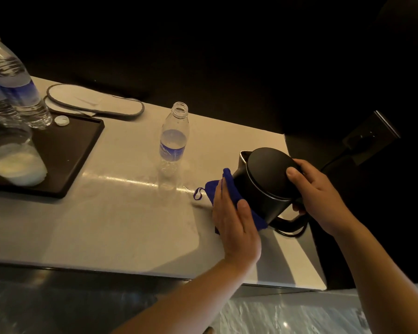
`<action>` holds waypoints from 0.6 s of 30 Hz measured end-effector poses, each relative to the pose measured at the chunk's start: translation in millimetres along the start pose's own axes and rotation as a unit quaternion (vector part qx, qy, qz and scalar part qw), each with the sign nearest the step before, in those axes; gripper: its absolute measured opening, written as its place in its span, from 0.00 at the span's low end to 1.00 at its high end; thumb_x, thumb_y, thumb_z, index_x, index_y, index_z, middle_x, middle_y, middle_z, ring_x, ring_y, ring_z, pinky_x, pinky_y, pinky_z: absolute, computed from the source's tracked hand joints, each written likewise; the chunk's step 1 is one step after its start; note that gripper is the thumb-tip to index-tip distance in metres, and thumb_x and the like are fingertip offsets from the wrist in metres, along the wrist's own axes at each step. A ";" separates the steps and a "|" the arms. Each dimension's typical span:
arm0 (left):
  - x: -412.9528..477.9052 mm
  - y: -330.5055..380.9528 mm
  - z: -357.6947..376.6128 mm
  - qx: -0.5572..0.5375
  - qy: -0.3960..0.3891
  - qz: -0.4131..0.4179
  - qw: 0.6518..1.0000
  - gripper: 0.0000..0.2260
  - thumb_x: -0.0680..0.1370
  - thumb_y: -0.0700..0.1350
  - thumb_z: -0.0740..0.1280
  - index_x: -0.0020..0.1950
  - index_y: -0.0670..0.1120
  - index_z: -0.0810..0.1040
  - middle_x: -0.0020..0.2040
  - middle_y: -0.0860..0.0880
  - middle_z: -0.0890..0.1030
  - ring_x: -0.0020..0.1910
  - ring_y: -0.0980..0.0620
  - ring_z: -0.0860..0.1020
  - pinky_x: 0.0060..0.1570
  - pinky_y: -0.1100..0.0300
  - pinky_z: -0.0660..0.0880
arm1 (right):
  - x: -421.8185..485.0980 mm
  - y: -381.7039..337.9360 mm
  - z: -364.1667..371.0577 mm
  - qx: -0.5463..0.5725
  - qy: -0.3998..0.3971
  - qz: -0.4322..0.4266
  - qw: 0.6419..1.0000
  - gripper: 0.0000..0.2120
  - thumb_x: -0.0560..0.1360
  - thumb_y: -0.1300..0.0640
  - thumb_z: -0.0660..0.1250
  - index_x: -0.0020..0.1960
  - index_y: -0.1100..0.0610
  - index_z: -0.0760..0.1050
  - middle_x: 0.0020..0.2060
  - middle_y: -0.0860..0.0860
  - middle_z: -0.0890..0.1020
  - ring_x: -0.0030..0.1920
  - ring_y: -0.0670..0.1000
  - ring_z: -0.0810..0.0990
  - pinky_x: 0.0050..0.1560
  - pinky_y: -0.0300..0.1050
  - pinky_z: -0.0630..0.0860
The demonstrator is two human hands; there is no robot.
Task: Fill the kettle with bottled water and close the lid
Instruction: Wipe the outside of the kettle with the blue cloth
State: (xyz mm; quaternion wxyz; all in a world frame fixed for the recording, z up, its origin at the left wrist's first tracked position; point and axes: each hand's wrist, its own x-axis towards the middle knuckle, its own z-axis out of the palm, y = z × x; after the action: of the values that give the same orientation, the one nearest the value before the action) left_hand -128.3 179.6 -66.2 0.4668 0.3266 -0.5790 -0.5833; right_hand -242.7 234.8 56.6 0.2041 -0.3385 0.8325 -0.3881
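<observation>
— Hands first: where are they?

— Both sit right of centre in the frame, one on each side of the black kettle [267,182]. Left hand [234,220] lies flat, fingers together and extended, pressing a blue cloth [229,189] against the kettle's left wall. Right hand [319,196] is curled around the handle at the kettle's right, thumb resting on the rim of the closed lid [268,168].

— How does the kettle stand?

— Tilted, spout toward the upper left, lid facing the camera. Whether its base touches the pale counter [130,225] I cannot tell; the cloth and hand hide that edge. A dark cord loops just below it.

— Now sweep from the left edge.

— Upper left: two capped water bottles [17,88] standing close together on a dark tray [77,150]. Below them on the tray, an overturned glass [12,153], blurred. A loose white cap [61,121] lies at the tray's far edge. Behind the tray, a pair of white slippers [94,102] with grey trim.

— And the centre?

— An open bottle [173,145], uncapped, upright on the counter, well left of the kettle and apart from both hands. How much water is left in it I cannot tell.

— Far right?

— A wall socket [369,135] in the dark upper right, with a plug in it.
</observation>
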 end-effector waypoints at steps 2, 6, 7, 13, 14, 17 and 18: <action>3.3 -7.9 -1.6 0.011 0.008 0.016 1.000 0.22 0.85 0.54 0.50 0.79 0.51 0.62 0.76 0.48 0.70 0.77 0.48 0.66 0.73 0.43 0.65 | -1.5 -1.7 -0.1 -0.002 0.001 0.003 1.000 0.12 0.82 0.44 0.58 0.64 0.41 0.71 0.46 0.53 0.80 0.31 0.48 0.77 0.30 0.40 0.75; 20.1 -25.8 -6.7 0.004 0.026 -0.009 1.000 0.20 0.84 0.50 0.51 0.72 0.46 0.72 0.65 0.46 0.79 0.65 0.49 0.76 0.64 0.51 0.73 | -5.5 -5.1 1.1 -0.001 0.003 0.001 1.000 0.09 0.82 0.44 0.58 0.61 0.35 0.70 0.47 0.51 0.80 0.33 0.49 0.77 0.31 0.41 0.75; 24.1 -28.4 -8.7 0.009 0.024 -0.023 0.999 0.20 0.84 0.51 0.50 0.69 0.47 0.73 0.62 0.48 0.80 0.60 0.51 0.78 0.61 0.55 0.75 | -6.2 -5.4 1.4 0.001 0.006 0.002 1.000 0.10 0.82 0.44 0.58 0.62 0.35 0.70 0.47 0.51 0.80 0.33 0.49 0.77 0.31 0.41 0.75; 66.7 -22.2 -41.8 0.134 -0.093 -0.100 0.982 0.18 0.84 0.52 0.51 0.45 0.46 0.75 0.39 0.48 0.77 0.40 0.48 0.76 0.44 0.50 0.75 | -11.4 -13.0 4.1 -0.001 0.025 0.001 1.000 0.08 0.82 0.44 0.59 0.54 0.29 0.72 0.44 0.50 0.80 0.31 0.46 0.77 0.30 0.41 0.74; 78.6 -16.7 -52.4 0.139 -0.123 -0.125 0.975 0.18 0.84 0.52 0.52 0.43 0.45 0.75 0.37 0.47 0.77 0.39 0.47 0.76 0.44 0.50 0.74 | -12.2 -13.4 4.5 -0.008 0.026 -0.001 1.000 0.08 0.82 0.44 0.59 0.54 0.29 0.71 0.44 0.50 0.80 0.31 0.47 0.77 0.30 0.41 0.74; 98.5 6.4 -101.5 0.126 -0.160 -0.152 0.967 0.19 0.81 0.54 0.54 0.45 0.43 0.78 0.38 0.41 0.82 0.39 0.43 0.80 0.44 0.47 0.77 | -13.9 -12.5 5.6 -0.014 0.030 -0.004 0.999 0.07 0.83 0.44 0.58 0.57 0.31 0.69 0.45 0.52 0.79 0.34 0.51 0.77 0.31 0.43 0.74; 98.7 12.9 -121.5 0.150 -0.159 -0.121 0.968 0.18 0.81 0.54 0.54 0.43 0.43 0.76 0.37 0.42 0.81 0.37 0.46 0.79 0.41 0.49 0.76 | -14.0 -12.3 5.4 -0.011 0.029 -0.005 1.000 0.07 0.83 0.45 0.58 0.59 0.34 0.68 0.45 0.53 0.79 0.34 0.52 0.77 0.31 0.44 0.73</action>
State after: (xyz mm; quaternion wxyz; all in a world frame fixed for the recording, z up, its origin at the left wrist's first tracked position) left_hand -48.8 45.0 -51.9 0.2401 0.3641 -0.6828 -0.5862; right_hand -224.9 236.4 64.0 0.1742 -0.3332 0.8409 -0.3892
